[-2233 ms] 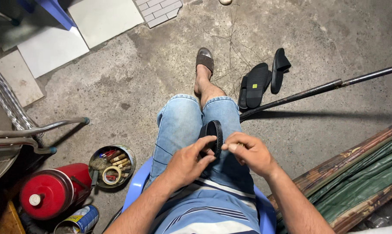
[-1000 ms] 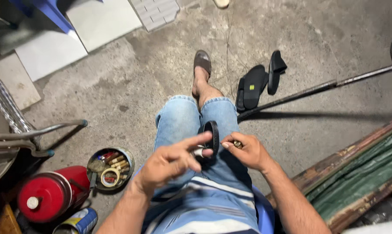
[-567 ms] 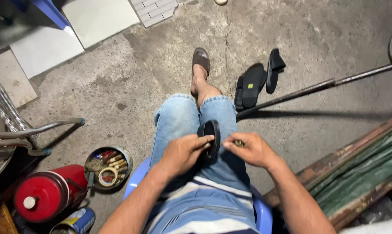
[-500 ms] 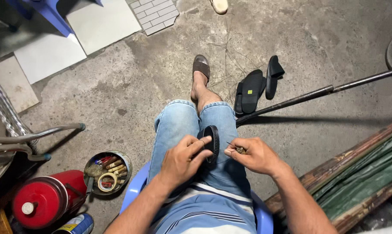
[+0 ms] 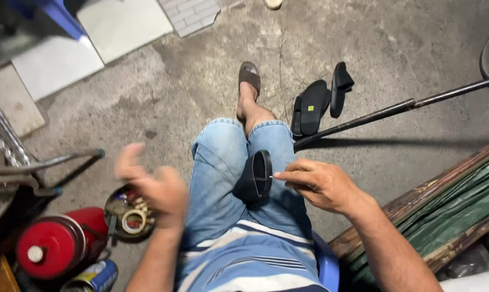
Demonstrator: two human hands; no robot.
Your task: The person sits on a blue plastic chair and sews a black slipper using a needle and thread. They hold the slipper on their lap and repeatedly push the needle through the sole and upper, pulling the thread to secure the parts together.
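1. I am looking down from my head camera, and at the far left a red tank [image 5: 52,246] is lying on the floor, with a can [image 5: 96,276] just beside it.
2. Above the red tank, a bent metal bar [image 5: 50,162] is sticking out over the grey floor [image 5: 147,108].
3. Next to the tank, a round tin [image 5: 126,213] is sitting on the floor, and a roll of tape [image 5: 133,220] is lying inside it.
4. My left hand [image 5: 152,189] is hanging over that tin. It is very blurry. The fingers are looking spread apart and I am seeing nothing in them.
5. I am sitting on a blue chair [image 5: 325,265] in blue jean shorts [image 5: 223,178], with one foot in a brown sandal [image 5: 249,75].
6. A black round part [image 5: 259,176] is standing on its edge on my lap, between my legs.
7. My right hand [image 5: 323,184] is reaching in from the right. The pointing finger and thumb are pressed close together, and their tips are touching the edge of the black round part. I cannot tell if they are pinching something tiny.
8. Farther right, black slippers [image 5: 315,105] are lying on the floor, near a long dark pole [image 5: 396,108].
9. At the far right, old wood planks [image 5: 444,205] are lying by my arm.
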